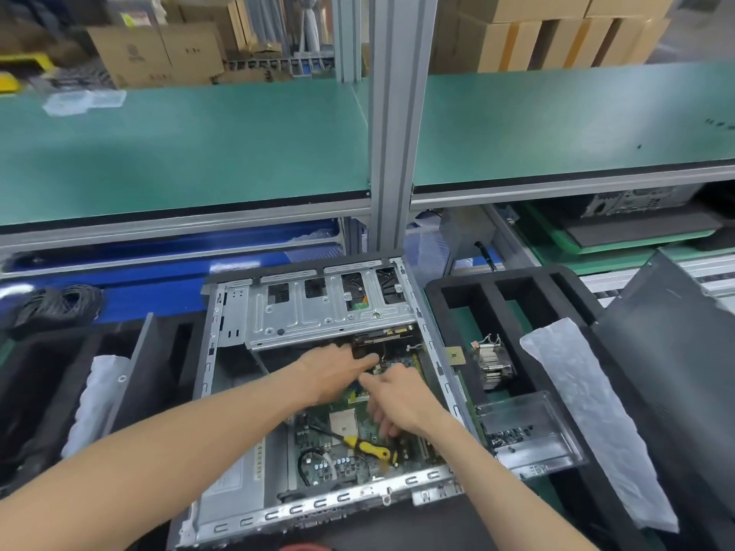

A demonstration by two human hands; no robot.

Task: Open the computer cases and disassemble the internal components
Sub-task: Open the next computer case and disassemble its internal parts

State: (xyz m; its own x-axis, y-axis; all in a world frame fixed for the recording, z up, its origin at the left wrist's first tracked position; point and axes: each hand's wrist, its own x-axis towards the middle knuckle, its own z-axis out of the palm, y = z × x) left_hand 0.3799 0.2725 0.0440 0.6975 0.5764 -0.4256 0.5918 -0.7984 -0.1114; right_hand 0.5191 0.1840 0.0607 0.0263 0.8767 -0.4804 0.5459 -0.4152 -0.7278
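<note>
The computer case [318, 387] lies opened on its side on the table just before the person, long axis running away from them and leaning slightly right, drive cage [326, 308] at the far end. Both hands work together inside over the motherboard [338, 443]: the left hand [338, 367] reaches to a small black part under the cage, fingers extended on it, while the right hand [397, 399] has fingers curled down at the board, though whether it pinches anything I cannot tell. Judging by this, a cable or connector is being freed; next likely needs a careful pull, with the yellow screwdriver [368, 447] lying idle on the board nearby.
</note>
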